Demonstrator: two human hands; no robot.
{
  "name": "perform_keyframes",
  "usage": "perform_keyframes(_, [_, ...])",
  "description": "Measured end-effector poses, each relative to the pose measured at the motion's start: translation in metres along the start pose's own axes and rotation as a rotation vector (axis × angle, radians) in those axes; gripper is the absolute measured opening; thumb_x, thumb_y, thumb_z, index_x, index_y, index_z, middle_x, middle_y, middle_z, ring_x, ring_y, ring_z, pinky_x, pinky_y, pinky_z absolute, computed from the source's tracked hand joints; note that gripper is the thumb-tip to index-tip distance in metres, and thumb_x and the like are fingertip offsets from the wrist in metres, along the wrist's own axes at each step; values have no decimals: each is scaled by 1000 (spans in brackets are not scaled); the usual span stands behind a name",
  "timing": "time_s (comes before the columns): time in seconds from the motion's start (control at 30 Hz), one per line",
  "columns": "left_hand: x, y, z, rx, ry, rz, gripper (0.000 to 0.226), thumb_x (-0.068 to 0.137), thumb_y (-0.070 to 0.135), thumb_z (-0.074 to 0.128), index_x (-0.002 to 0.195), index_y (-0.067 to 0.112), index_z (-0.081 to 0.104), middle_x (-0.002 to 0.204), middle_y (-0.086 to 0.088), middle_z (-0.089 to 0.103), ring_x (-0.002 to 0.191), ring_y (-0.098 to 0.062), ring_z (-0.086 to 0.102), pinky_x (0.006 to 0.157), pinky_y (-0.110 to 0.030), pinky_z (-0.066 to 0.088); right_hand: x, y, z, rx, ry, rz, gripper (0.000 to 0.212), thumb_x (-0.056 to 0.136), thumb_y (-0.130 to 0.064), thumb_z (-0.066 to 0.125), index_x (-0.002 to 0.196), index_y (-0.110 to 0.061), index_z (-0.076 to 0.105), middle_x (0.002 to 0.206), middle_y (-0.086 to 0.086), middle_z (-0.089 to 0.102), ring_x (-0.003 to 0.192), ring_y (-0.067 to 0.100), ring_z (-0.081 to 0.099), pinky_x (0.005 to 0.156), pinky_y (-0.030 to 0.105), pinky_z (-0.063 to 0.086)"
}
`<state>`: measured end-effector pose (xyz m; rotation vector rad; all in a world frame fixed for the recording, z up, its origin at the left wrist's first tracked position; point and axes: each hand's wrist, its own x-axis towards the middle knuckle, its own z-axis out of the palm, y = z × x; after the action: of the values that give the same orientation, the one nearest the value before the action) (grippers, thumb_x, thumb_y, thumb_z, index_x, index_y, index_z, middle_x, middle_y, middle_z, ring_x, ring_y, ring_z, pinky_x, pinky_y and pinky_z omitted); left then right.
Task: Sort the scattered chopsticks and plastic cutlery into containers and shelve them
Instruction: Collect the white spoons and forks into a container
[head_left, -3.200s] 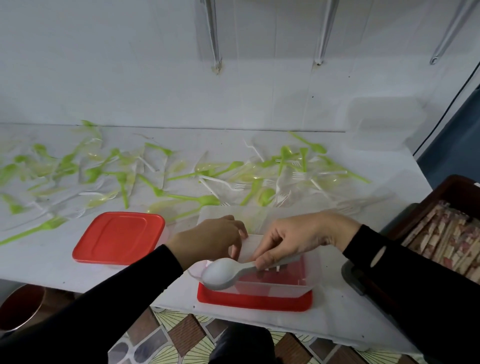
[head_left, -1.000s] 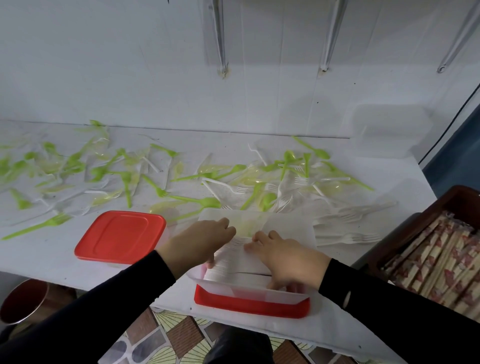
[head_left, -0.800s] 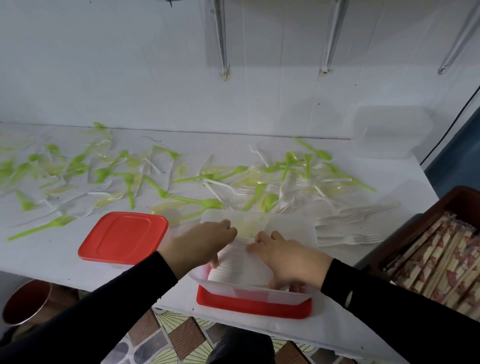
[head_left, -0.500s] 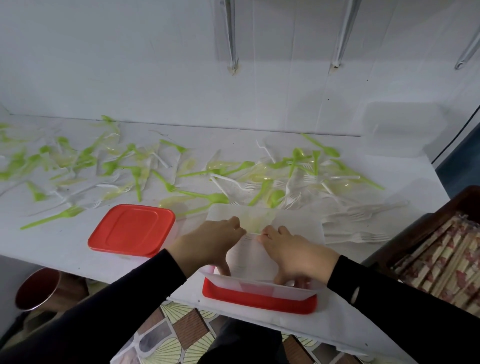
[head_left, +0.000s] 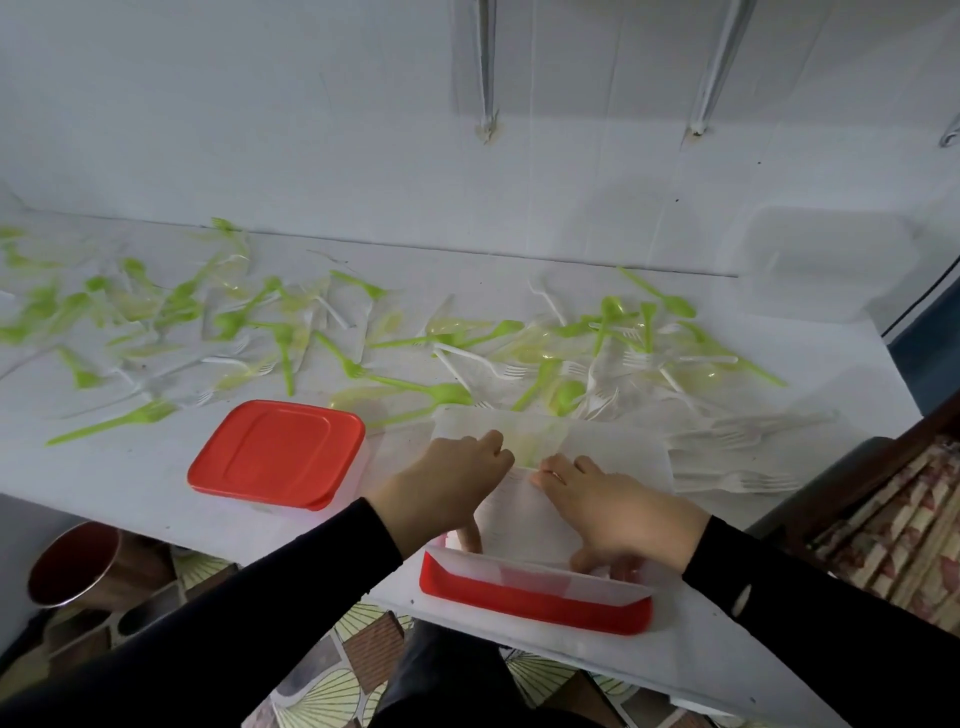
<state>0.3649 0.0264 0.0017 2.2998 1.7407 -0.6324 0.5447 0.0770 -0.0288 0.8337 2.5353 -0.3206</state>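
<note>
Head view: the white spoon that the right grip (head_left: 618, 509) held over the clear container (head_left: 545, 577) a few seconds ago is no longer in the fingers. Both grips are now down inside that container, on the stack of white cutlery (head_left: 519, 519) lying there. In my judgement that piece is filed and the person is squaring the stack before reaching for more.

The left grip (head_left: 447, 483) comes in from the container's left, knuckles up. Its fingers curl over the stack's far end and the thumb points down by the near wall, so it is clamped on the stack. The right grip spans the stack's right side in the same way, fingertips hooked at the far end and thumb tucked by the near wall, also clamped on the stack. Both sleeves cross the bench (head_left: 130, 478) edge.

The container stands on a red lid (head_left: 535, 605) at the bench's near edge. Most of the task is left:
- Green cutlery (head_left: 447, 392) lies scattered beyond the container and to its left.
- White forks (head_left: 737, 480) lie just to its right.
- Wrapped chopsticks (head_left: 893, 525) fill a brown tray farther right.
- A lidded container (head_left: 278, 452) sits to its left.
</note>
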Motion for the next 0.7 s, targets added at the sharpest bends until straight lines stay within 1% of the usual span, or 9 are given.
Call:
perform_keyframes(0.07, [-3,-1,2,-34,20,24,85,64,49,85,131,14,48,124,-5,47,103,-25,57,69,-35,43,-2,3,-12,101,-68,20,85,81,-52,72,147,-17,31,148,1,27,132,25,35,99,41,45])
perform_keyframes(0.13, [-9,-8,-3,-87,89,63,79,70,58,77,133,19,51,125,-2,52,108,-25,56,74,-35,44,-2,2,-37,204,-83,49,67,89,-54,62,143,-21,42,146,-2,40,130,19,44,103,31,40])
perform_keyframes(0.2, [-17,-18,-14,-121,245,94,65,80,65,62,131,25,55,125,3,55,112,-22,55,75,-32,42,-1,0,-65,296,-20,56,41,95,-47,57,128,-23,57,128,-3,58,109,11,58,85,19,44])
perform_keyframes(0.27, [-29,-36,-23,-212,422,71,50,89,63,51,124,29,59,122,8,58,112,-17,56,77,-32,46,1,-7,-92,413,63,51,18,97,-39,55,103,-23,62,101,-8,66,81,7,63,65,14,44])
perform_keyframes(0.3, [-36,-53,-24,-263,472,35,43,92,61,49,121,30,61,120,10,59,110,-14,56,76,-32,46,6,-16,-106,483,119,41,17,98,-36,55,95,-21,62,91,-9,68,74,9,64,61,17,48])
perform_keyframes(0.37, [-51,-91,-19,-374,504,-66,33,95,56,49,116,34,62,115,13,59,104,-8,57,73,-28,44,22,-40,-127,565,240,19,15,97,-34,56,91,-23,63,83,-9,69,71,10,66,65,28,53])
perform_keyframes(0.47, [-75,-152,4,-551,560,-230,21,94,51,54,103,36,66,105,14,61,95,-3,62,75,-29,49,64,-94,-149,544,345,-56,13,95,-39,56,94,-30,65,86,-13,68,72,8,63,71,30,51])
perform_keyframes(0.57, [-104,-209,35,-707,624,-326,12,93,38,60,96,30,69,94,14,64,85,-3,63,74,-27,50,115,-155,-161,513,312,-138,17,94,-43,56,99,-31,66,89,-15,67,74,6,62,75,32,52])
perform_keyframes(0.7, [-159,-282,80,-906,600,-360,12,93,23,64,96,16,73,89,10,68,80,-7,64,76,-18,50,180,-239,-181,477,226,-213,19,95,-44,55,103,-30,66,91,-15,66,79,8,62,80,37,54])
